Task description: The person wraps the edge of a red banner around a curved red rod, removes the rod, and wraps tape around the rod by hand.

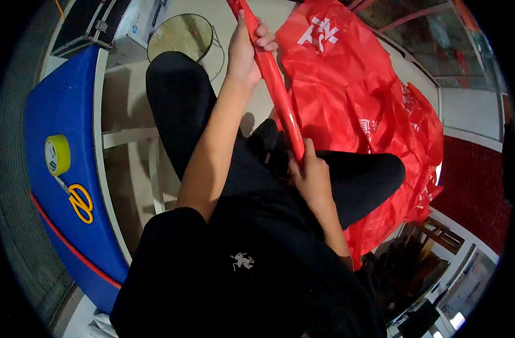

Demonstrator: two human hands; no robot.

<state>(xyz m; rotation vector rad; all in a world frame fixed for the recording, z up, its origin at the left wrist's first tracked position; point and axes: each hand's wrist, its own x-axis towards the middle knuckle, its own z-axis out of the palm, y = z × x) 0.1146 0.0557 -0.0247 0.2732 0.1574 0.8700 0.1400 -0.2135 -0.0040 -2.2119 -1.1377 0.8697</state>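
A long, narrow red strip [275,84], smooth and glossy, slants from the top edge down to the right in front of my body. Near its upper part my left hand [251,48] is wrapped round it, fingers curled over the right side. My right hand [312,172] pinches its lower end, with the thumb on top. Beside and behind the strip spreads a large crumpled red sheet [347,96] with white characters, reaching past my right knee. Whether the strip joins the sheet is unclear.
A blue-topped table [72,225] at the left bears a roll of yellow tape [57,154], orange-handled scissors [81,203] and a thin red rod [72,248]. A round stool [181,36], a white box [138,25] and a black case [83,25] stand ahead. Glass cabinets [437,45] are upper right.
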